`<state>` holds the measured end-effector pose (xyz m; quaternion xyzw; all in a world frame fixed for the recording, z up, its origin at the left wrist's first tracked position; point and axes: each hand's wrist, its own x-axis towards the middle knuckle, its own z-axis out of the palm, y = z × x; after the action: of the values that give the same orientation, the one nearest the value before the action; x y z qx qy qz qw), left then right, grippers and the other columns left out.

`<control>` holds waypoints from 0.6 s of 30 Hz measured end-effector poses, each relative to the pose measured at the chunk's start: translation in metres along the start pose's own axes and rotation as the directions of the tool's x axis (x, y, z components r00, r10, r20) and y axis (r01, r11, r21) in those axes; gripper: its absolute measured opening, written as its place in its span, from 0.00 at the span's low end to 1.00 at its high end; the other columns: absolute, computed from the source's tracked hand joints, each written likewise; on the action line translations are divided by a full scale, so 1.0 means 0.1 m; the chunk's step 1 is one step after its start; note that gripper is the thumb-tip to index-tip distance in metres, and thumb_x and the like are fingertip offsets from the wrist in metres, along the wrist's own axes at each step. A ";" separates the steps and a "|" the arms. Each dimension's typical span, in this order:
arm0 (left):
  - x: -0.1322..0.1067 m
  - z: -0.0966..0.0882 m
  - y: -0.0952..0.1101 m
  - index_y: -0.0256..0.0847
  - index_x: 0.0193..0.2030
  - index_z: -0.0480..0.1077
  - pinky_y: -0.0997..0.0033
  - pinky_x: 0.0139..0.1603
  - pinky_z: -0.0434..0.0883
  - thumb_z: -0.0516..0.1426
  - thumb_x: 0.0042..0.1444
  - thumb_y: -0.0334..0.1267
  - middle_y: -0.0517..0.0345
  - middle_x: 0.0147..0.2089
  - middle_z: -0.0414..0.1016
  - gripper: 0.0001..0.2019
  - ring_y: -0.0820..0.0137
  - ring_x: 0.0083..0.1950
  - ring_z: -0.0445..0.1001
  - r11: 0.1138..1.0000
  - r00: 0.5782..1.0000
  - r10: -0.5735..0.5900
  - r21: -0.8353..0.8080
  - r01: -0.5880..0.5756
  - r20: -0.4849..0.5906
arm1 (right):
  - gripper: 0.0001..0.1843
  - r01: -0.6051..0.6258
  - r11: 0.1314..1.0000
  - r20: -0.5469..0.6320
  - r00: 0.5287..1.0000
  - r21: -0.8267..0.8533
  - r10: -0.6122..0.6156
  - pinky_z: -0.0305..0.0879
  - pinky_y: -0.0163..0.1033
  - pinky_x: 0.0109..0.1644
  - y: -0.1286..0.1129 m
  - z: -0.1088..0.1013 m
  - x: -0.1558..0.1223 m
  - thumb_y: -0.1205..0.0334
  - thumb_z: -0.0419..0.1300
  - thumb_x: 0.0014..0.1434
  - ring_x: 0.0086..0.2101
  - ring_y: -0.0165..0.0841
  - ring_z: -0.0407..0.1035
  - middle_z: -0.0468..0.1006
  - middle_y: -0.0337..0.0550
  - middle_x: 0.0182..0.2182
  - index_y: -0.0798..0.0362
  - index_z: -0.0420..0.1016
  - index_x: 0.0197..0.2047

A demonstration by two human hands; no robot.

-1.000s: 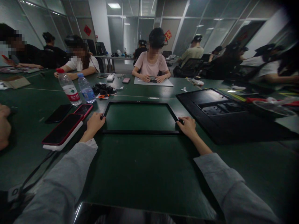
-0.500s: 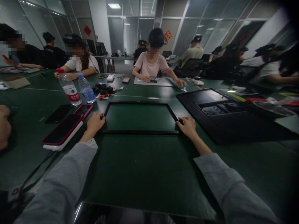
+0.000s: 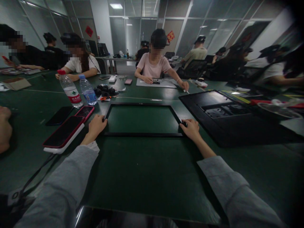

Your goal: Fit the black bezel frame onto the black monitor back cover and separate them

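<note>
A thin black rectangular frame [image 3: 142, 103] lies flat on the green table [image 3: 142, 171] in front of me. My left hand [image 3: 96, 125] grips its left side near the front corner, fingers curled over the edge. My right hand [image 3: 191, 127] grips the right side near the other front corner in the same way. Both forearms in grey sleeves reach forward from the bottom of the view.
Phones in red cases [image 3: 64, 131] and a dark phone [image 3: 59, 115] lie left of the frame, behind them two water bottles [image 3: 70, 89]. A large black panel [image 3: 223, 115] lies to the right. Small black parts [image 3: 104, 91] sit beyond the frame. Several people sit around the table.
My hands and the frame have not moved. The person in pink opposite has stretched one arm out to the right across the table.
</note>
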<state>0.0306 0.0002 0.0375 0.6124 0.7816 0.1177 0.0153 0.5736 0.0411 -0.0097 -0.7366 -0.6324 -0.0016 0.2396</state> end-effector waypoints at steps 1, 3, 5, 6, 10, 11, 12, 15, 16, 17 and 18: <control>0.00 0.00 0.00 0.40 0.64 0.76 0.55 0.58 0.76 0.50 0.70 0.48 0.40 0.64 0.75 0.24 0.50 0.62 0.77 1.000 1.000 0.000 0.000 0.000 0.001 | 0.24 0.000 1.000 0.003 1.000 0.000 0.000 0.64 0.58 0.64 0.00 0.00 0.00 0.54 0.59 0.65 0.59 0.53 0.64 0.74 0.58 0.57 0.52 0.83 0.60; -0.01 -0.01 0.01 0.40 0.63 0.76 0.55 0.59 0.76 0.50 0.70 0.48 0.40 0.64 0.75 0.24 0.50 0.62 0.77 1.000 1.000 0.001 -0.002 -0.001 0.002 | 0.25 0.003 1.000 0.007 1.000 0.005 -0.003 0.63 0.60 0.64 0.01 0.01 0.00 0.53 0.58 0.65 0.59 0.54 0.64 0.74 0.58 0.57 0.53 0.82 0.60; -0.01 -0.02 0.01 0.40 0.63 0.76 0.55 0.59 0.76 0.50 0.70 0.48 0.39 0.65 0.74 0.24 0.50 0.62 0.77 1.000 1.000 0.005 -0.008 -0.005 0.005 | 0.26 0.010 1.000 0.002 1.000 0.015 -0.010 0.63 0.62 0.64 0.02 0.01 0.00 0.53 0.57 0.65 0.59 0.55 0.63 0.74 0.59 0.57 0.54 0.82 0.60; -0.01 -0.02 0.01 0.39 0.63 0.76 0.55 0.59 0.76 0.50 0.70 0.48 0.39 0.65 0.74 0.24 0.50 0.62 0.77 1.000 1.000 0.007 -0.011 -0.007 0.007 | 0.26 0.014 1.000 -0.004 1.000 0.021 -0.014 0.63 0.62 0.64 0.02 0.01 0.00 0.53 0.57 0.64 0.59 0.55 0.63 0.74 0.60 0.57 0.54 0.82 0.60; -0.02 -0.04 0.02 0.39 0.63 0.76 0.55 0.57 0.76 0.50 0.70 0.47 0.39 0.63 0.75 0.24 0.50 0.61 0.77 1.000 1.000 0.008 -0.005 -0.008 0.017 | 0.25 0.025 0.998 -0.029 0.999 0.054 -0.023 0.63 0.62 0.62 0.00 0.00 -0.02 0.53 0.58 0.63 0.57 0.54 0.63 0.74 0.58 0.54 0.53 0.83 0.58; -0.02 -0.04 0.02 0.40 0.63 0.76 0.55 0.57 0.76 0.50 0.70 0.47 0.39 0.63 0.75 0.23 0.50 0.61 0.77 1.000 1.000 0.006 -0.004 -0.006 0.015 | 0.25 0.024 0.998 -0.032 0.999 0.061 -0.023 0.63 0.62 0.61 0.00 -0.01 -0.02 0.53 0.58 0.62 0.57 0.54 0.63 0.74 0.58 0.54 0.52 0.84 0.58; -0.02 -0.04 0.02 0.40 0.63 0.76 0.55 0.58 0.76 0.50 0.70 0.47 0.39 0.63 0.75 0.23 0.50 0.61 0.77 1.000 1.000 0.005 -0.004 -0.005 0.012 | 0.24 0.022 0.998 -0.032 0.999 0.065 -0.020 0.63 0.62 0.61 -0.01 -0.01 -0.02 0.53 0.58 0.62 0.56 0.54 0.63 0.74 0.58 0.53 0.52 0.84 0.57; -0.02 -0.03 0.02 0.40 0.63 0.76 0.55 0.58 0.76 0.50 0.70 0.47 0.39 0.64 0.75 0.23 0.50 0.61 0.77 1.000 1.000 0.006 -0.012 -0.006 0.005 | 0.23 0.019 0.998 -0.028 0.999 0.063 -0.017 0.63 0.61 0.62 -0.01 -0.02 -0.02 0.53 0.58 0.63 0.56 0.53 0.63 0.73 0.57 0.53 0.51 0.84 0.56; -0.01 -0.02 0.01 0.40 0.63 0.76 0.55 0.58 0.76 0.51 0.70 0.47 0.39 0.64 0.75 0.23 0.50 0.61 0.77 1.000 1.000 0.008 -0.013 -0.008 0.008 | 0.23 0.017 0.998 -0.027 1.000 0.059 -0.016 0.63 0.61 0.62 -0.01 -0.02 -0.02 0.54 0.58 0.63 0.56 0.53 0.63 0.73 0.57 0.53 0.51 0.84 0.56; -0.01 -0.02 0.01 0.40 0.63 0.76 0.55 0.58 0.76 0.51 0.70 0.47 0.39 0.64 0.75 0.23 0.50 0.61 0.77 1.000 1.000 0.009 -0.013 -0.009 0.011 | 0.23 0.018 0.998 -0.025 1.000 0.055 -0.017 0.63 0.60 0.62 -0.01 -0.02 -0.02 0.54 0.58 0.63 0.56 0.53 0.64 0.73 0.57 0.53 0.52 0.84 0.56; 0.00 -0.01 0.00 0.40 0.62 0.76 0.55 0.58 0.76 0.51 0.70 0.47 0.39 0.64 0.75 0.23 0.50 0.61 0.77 1.000 1.000 0.009 -0.012 -0.009 0.014 | 0.23 0.019 0.999 -0.021 1.000 0.050 -0.018 0.63 0.61 0.63 -0.01 -0.02 -0.01 0.54 0.58 0.63 0.57 0.53 0.64 0.73 0.57 0.53 0.52 0.84 0.56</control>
<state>0.0310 -0.0002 0.0385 0.6166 0.7780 0.1182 0.0238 0.5730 0.0391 -0.0080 -0.7243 -0.6366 0.0045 0.2648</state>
